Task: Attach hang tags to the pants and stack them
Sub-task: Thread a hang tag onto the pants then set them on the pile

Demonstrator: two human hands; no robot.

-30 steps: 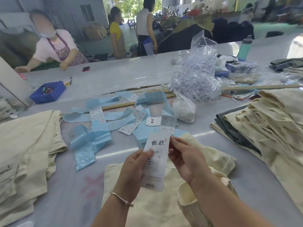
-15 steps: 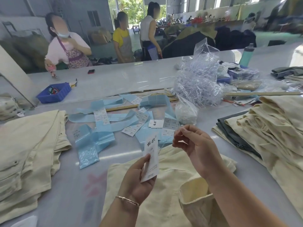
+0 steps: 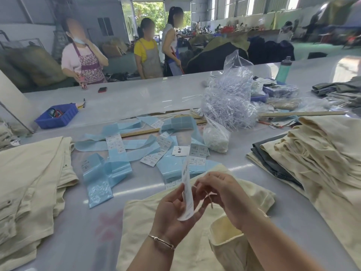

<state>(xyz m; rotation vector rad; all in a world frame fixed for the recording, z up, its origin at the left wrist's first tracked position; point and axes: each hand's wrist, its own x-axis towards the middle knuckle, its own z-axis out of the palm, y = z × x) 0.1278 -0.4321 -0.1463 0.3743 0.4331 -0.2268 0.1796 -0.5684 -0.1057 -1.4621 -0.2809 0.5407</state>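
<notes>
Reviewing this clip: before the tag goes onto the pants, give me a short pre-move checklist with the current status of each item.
1. Hang tag in hand: ok, the left hand holds it upright, edge-on to the camera.
2. String ready: ok, the right hand pinches a thin string beside the tag.
3. String threaded through the tag's hole: cannot tell, too small.
4. Pants within reach: ok, cream pants lie directly under both hands.
5. Attachment spot on the pants exposed: cannot tell.
6. Stacking place: ok, a cream pile lies to the left.
</notes>
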